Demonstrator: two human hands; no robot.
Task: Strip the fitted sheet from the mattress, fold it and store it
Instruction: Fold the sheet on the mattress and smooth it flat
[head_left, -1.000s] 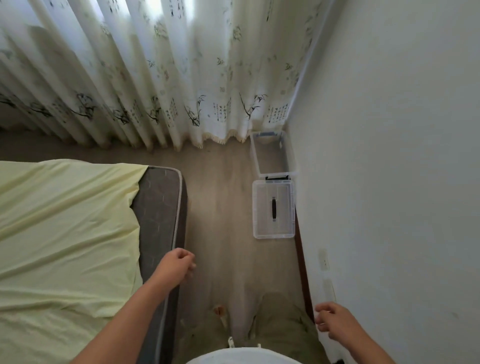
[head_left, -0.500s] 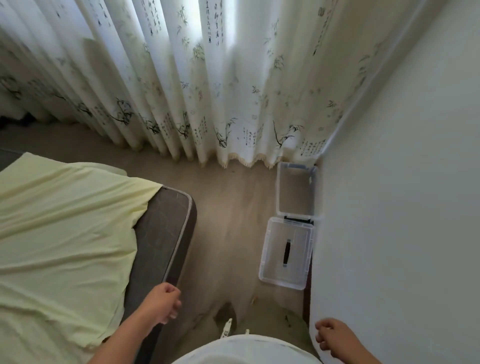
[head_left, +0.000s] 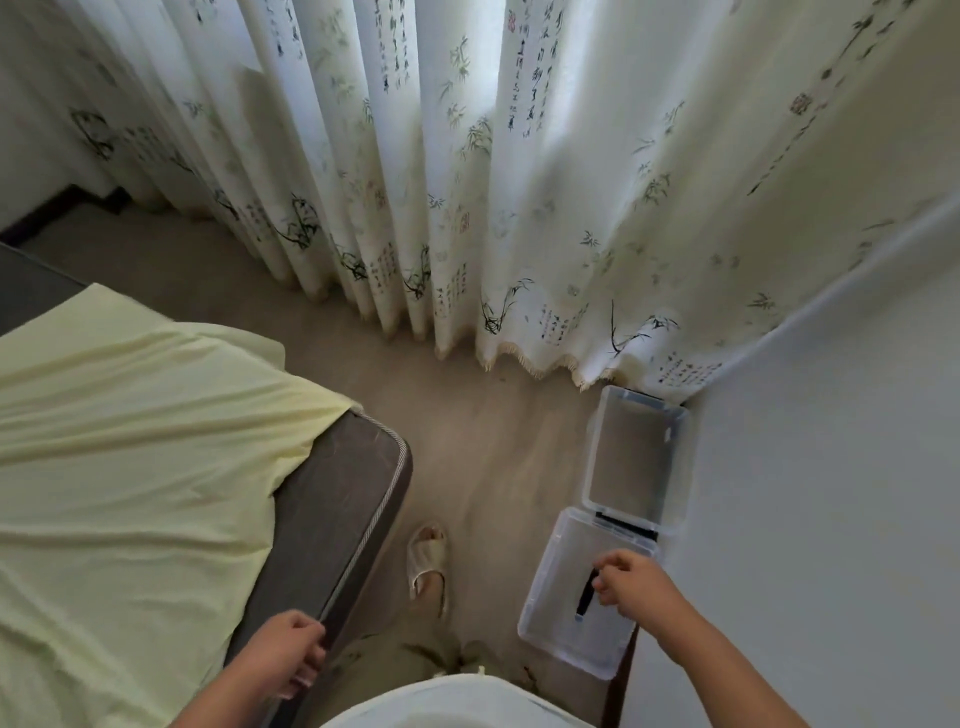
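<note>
Head view, near to far. The left hand (head_left: 283, 652) hung with loosely curled fingers and gripped nothing, beside the piped edge of the dark grey rectangular mattress (head_left: 343, 493); whether it touched the piping could not be told. The right hand (head_left: 636, 587), likewise loosely curled and holding nothing, appeared over the clear plastic hinged lid (head_left: 561, 623), near the lid's black handle (head_left: 586, 597). The lid lay opened flat on the beige floor (head_left: 467, 415). A foot in a beige open-toed slipper (head_left: 428, 566) stood on the floor between mattress and lid. The pale yellow fitted sheet (head_left: 130, 467) lay wrinkled across most of the mattress, drawn back from the corner nearest the foot so that the grey surface there was bare. Beyond the lid, the clear rectangular plastic storage box (head_left: 634, 452) sat against the white wall (head_left: 831, 467), close to the room corner. Farthest off, a white pleated curtain (head_left: 467, 182) printed with bamboo and calligraphy hung to the floor.
</note>
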